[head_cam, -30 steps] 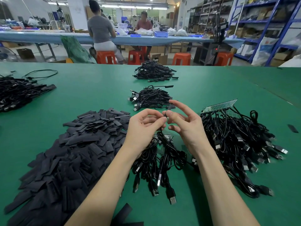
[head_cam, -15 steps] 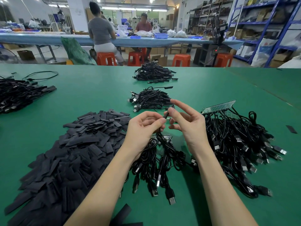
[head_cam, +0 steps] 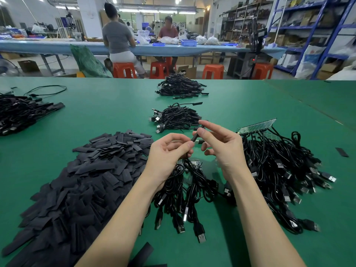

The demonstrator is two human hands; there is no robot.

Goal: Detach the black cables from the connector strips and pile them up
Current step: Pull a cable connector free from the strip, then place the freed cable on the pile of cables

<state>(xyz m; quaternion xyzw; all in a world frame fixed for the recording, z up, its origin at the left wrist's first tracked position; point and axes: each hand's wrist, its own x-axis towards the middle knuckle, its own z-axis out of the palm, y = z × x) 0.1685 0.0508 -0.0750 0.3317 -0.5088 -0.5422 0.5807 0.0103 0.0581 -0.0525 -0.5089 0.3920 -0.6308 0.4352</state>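
My left hand [head_cam: 169, 151] pinches a black cable just below its end. My right hand [head_cam: 221, 145] pinches a short black sleeve [head_cam: 196, 136] on that cable's tip, index finger stretched out. Below both hands hangs a bundle of black USB cables [head_cam: 185, 195] joined to a small connector strip [head_cam: 195, 162] lying on the green table. A bigger bundle of cables [head_cam: 279, 166] at the right hangs from a long connector strip [head_cam: 258, 125]. A pile of loose cables [head_cam: 177, 117] lies just beyond my hands.
A large heap of flat black sleeves [head_cam: 86, 178] covers the table at the left. Another cable pile [head_cam: 181, 86] sits farther back and one [head_cam: 21, 112] at the far left. People sit at a blue table [head_cam: 57, 46] behind.
My hands have stayed at the same spot. The right hand's fingers have shifted on the sleeve, and the sleeve now sticks out more between the two hands.
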